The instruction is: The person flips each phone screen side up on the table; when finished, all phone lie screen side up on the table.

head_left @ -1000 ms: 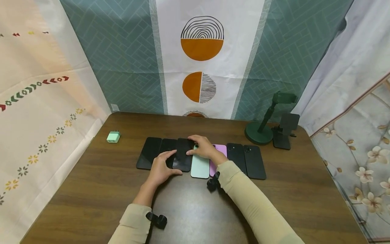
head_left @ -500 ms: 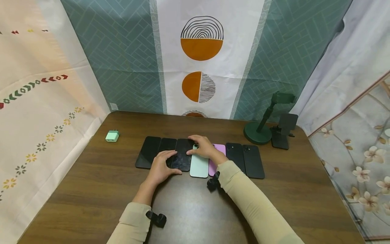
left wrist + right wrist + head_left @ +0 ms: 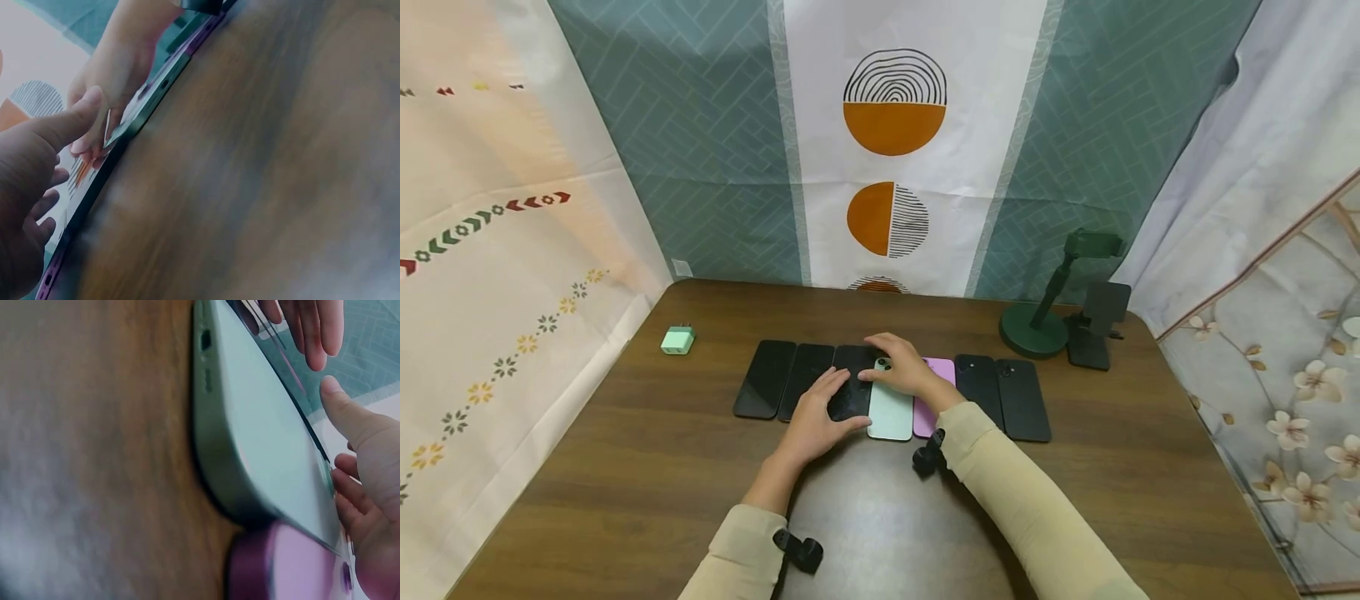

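Several smartphones lie side by side in a row on the table. My left hand is over a black phone, fingers extended and spread from the thumb, which points at the lower corner of the mint phone. My right hand reaches over the mint phone's top end, thumb and index finger apart at its upper left. In the right wrist view, the curved fingers of my right hand sit near the mint phone's far end, beside the pink phone. Neither hand grips anything.
Two black phones continue the row on the left, two more on the right. A mint charger plug stands at the table's back left. A green stand and a black phone stand are at the back right.
My left hand has slid right, from over the second black phone to the third, uncovering the second. My right hand has stayed in place over the mint phone.
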The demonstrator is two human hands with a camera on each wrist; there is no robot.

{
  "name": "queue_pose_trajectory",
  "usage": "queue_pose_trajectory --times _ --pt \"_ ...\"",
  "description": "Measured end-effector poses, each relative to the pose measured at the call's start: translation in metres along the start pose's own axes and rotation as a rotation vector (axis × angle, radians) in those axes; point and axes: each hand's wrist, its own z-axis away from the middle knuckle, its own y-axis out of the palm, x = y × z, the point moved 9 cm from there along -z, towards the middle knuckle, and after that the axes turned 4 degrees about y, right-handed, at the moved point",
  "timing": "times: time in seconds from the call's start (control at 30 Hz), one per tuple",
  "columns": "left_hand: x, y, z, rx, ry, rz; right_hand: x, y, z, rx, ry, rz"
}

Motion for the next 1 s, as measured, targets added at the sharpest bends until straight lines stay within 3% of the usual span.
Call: queue_pose_trajectory --times 0.2,0.53,0.7,1.0 --pt "-0.013 0.015 -0.001 0.045 0.028 0.007 -0.007 -0.012 0.011 -0.047 0.021 -0.009" --pt "-0.031 0.038 -0.005 0.139 0.114 -0.042 -0.03 -0.022 0.026 -0.042 0.05 0.019" --pt "-0.03 0.042 -0.006 0.142 0.117 -0.025 -0.033 -0.023 0.03 -0.028 0.019 -0.01" --pt "-0.033 0.044 -0.01 0.137 0.145 -0.031 -0.038 -0.027 0.037 -0.002 0.039 -0.017"
